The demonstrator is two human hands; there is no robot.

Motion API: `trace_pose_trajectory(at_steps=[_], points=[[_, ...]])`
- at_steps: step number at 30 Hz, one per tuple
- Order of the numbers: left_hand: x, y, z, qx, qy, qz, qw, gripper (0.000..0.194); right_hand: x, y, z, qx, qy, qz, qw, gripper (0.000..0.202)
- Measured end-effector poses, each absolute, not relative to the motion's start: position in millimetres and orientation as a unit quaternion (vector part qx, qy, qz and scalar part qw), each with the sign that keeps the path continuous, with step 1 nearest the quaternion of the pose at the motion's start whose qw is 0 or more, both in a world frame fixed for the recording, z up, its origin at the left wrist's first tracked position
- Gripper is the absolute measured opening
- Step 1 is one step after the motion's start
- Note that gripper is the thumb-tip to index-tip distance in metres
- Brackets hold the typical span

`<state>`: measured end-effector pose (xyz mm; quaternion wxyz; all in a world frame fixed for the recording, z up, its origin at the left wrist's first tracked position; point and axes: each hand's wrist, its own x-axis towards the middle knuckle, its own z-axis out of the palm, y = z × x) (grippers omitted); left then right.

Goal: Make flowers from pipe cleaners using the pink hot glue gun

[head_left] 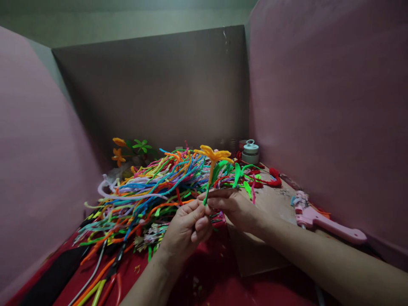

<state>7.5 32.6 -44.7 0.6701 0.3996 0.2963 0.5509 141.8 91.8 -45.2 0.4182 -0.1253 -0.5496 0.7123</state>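
An orange pipe-cleaner flower (212, 163) with a green stem and a green leaf stands upright between my two hands. My left hand (188, 223) pinches the lower end of the stem between thumb and fingers. From the right, my right hand (232, 208) closes its fingers on the same stem, just beside the left fingertips. The stem's lowest part is hidden by the fingers. Behind my hands lies a big heap of coloured pipe cleaners (153, 182). Loose green pipe-cleaner leaves (237, 174) are just beyond my right hand.
A pink glue gun (331, 223) lies at the right on a board (274, 204). At the back stands a pale lidded jar (250, 152). Pliers with red handles (108, 289) lie front left. Finished orange flowers (117, 156) stand back left. Pink walls (331, 106) rise on both sides.
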Motion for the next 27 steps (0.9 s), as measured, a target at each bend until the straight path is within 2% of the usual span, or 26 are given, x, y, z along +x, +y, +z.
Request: trace_pose_trajectory(at_steps=[5, 9, 16, 22, 24, 27], points=[[7.5, 30.2, -42.9, 0.411, 0.285, 0.535, 0.681, 0.016, 145.2, 89.0, -46.6, -0.087, -0.524, 0.741, 0.41, 0.014], [10.1, 28.9, -40.7, 0.409, 0.285, 0.54, 0.679, 0.017, 147.1, 84.2, -43.9, -0.1, -0.548, 0.704, 0.44, 0.016], [10.1, 30.0, -45.3, 0.391, 0.265, 0.542, 0.695, 0.014, 147.3, 91.0, -44.8, -0.127, -0.571, 0.678, 0.444, 0.013], [7.9, 29.4, -48.4, 0.405, 0.242, 0.506, 0.722, 0.015, 147.1, 91.7, -45.6, -0.099, -0.561, 0.721, 0.395, 0.01], [7.9, 30.7, -46.9, 0.426, 0.303, 0.515, 0.679, 0.018, 146.8, 90.8, -45.0, -0.107, -0.55, 0.718, 0.412, 0.008], [9.4, 32.1, -46.2, 0.52, 0.444, 0.532, 0.499, 0.021, 145.4, 90.2, -46.2, -0.157, -0.528, 0.708, 0.441, 0.008]])
